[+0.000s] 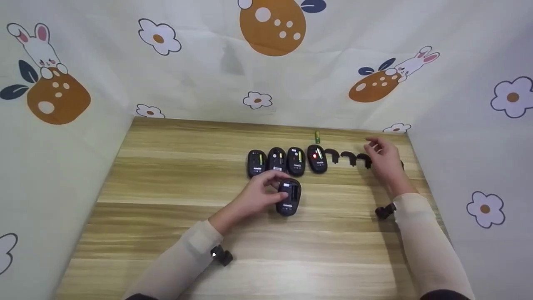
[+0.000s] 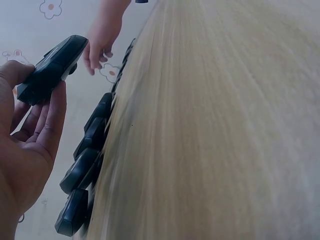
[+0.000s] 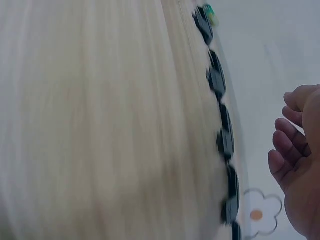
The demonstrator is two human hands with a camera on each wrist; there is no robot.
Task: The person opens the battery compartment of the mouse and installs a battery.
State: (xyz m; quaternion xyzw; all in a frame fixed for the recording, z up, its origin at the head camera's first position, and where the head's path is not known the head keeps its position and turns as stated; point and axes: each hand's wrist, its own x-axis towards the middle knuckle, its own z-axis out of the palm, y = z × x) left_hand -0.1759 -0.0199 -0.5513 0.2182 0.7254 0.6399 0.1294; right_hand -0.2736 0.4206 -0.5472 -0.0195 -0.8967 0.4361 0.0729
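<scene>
My left hand (image 1: 266, 189) grips a black computer mouse (image 1: 286, 206), underside up, with the thumb on its underside. The mouse's battery slot shows dark, with no battery visible in it. In the left wrist view the same mouse (image 2: 55, 65) is held clear of the tabletop, between the thumb and fingers. My right hand (image 1: 385, 160) hovers over the row of black battery covers (image 1: 349, 158) at the right. Its fingers curve loosely, and nothing shows between them in the right wrist view, where the hand (image 3: 302, 155) is apart from the covers (image 3: 227, 140).
Several upturned mice stand in a row, among them one mouse (image 1: 317, 160) with a red light; yellow-green batteries show in their slots. Behind them lies a loose green battery (image 1: 317, 137). Printed cloth walls (image 1: 200, 83) border the wooden table (image 1: 166, 175).
</scene>
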